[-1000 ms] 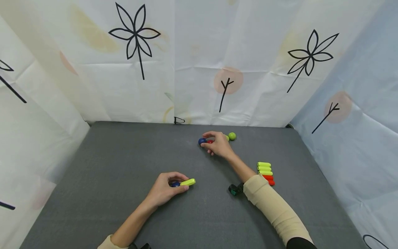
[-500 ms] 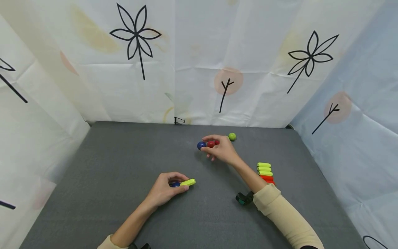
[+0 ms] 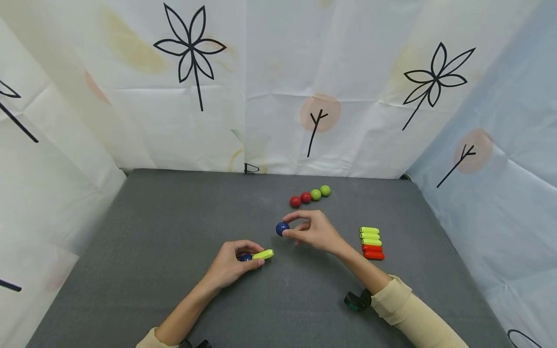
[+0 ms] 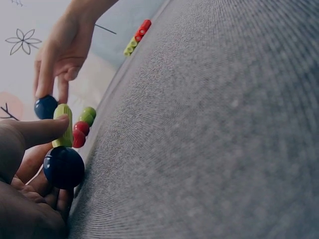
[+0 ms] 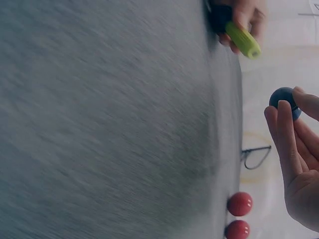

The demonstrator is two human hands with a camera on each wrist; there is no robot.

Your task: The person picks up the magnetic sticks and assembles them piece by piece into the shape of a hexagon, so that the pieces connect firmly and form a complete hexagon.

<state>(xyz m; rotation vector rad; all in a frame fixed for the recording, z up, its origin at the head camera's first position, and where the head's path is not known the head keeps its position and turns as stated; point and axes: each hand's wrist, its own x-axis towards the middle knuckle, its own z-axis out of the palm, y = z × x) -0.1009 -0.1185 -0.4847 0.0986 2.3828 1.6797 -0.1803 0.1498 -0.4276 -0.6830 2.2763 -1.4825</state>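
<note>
My left hand (image 3: 231, 265) pinches a yellow-green stick (image 3: 263, 254) between thumb and fingers. A dark blue ball (image 4: 64, 168) sits at the near end of that stick, by the palm, and the two look joined. My right hand (image 3: 316, 231) holds another blue ball (image 3: 282, 228) between its thumb and fingertips, raised off the table in the right wrist view. This ball is a short way beyond the stick's free end, apart from it.
Two red balls (image 3: 295, 201) and two green balls (image 3: 315, 195) lie in a row at the back. To the right, several yellow-green sticks (image 3: 370, 236) and two red sticks (image 3: 373, 252) lie side by side on the grey table (image 3: 174, 217).
My right hand has brought the blue ball from the back row toward me, nearer the left hand. The red and green balls are uncovered. The left hand has stayed in place.
</note>
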